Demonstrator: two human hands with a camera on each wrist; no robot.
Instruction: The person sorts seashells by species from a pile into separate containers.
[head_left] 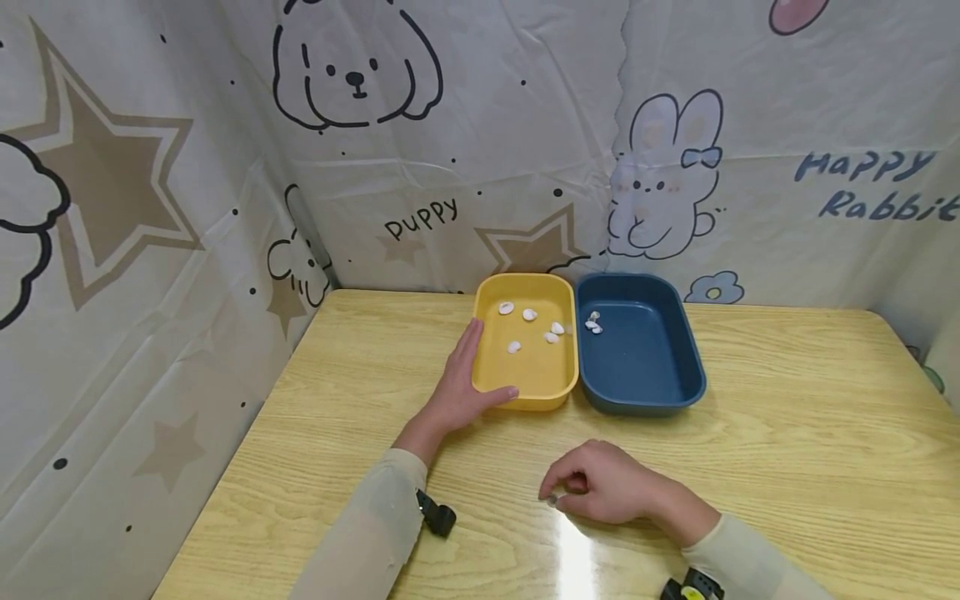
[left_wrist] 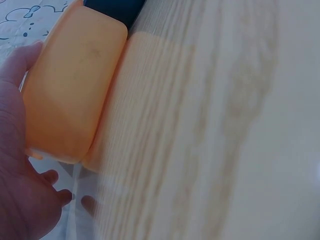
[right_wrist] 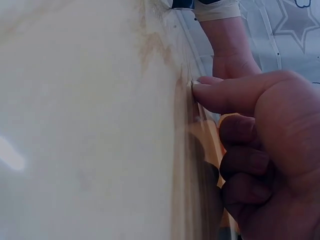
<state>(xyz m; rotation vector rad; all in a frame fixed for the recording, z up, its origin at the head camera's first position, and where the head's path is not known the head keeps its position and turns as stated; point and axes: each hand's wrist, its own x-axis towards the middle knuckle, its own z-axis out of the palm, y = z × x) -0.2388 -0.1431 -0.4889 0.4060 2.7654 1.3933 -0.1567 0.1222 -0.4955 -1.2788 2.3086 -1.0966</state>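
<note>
My left hand [head_left: 459, 392] rests against the near left corner of a yellow tray [head_left: 525, 379], thumb over the front rim and straight fingers along the left side. Several small white shells lie in this tray, one of them a shell [head_left: 513, 347] near its middle. My right hand [head_left: 606, 483] is low over the table in front of the trays. Its thumb and index finger pinch a small greyish shell-like piece [head_left: 553, 500], mostly hidden by the fingertips. The other fingers curl into the palm in the right wrist view.
A dark blue tray [head_left: 637, 358] stands against the yellow one's right side, with a small cluster of shells [head_left: 593, 323] by its left wall. Both sit on a wood-grain table [head_left: 795, 417], close to a printed curtain [head_left: 525, 125] behind it. Light glares off the tabletop's front.
</note>
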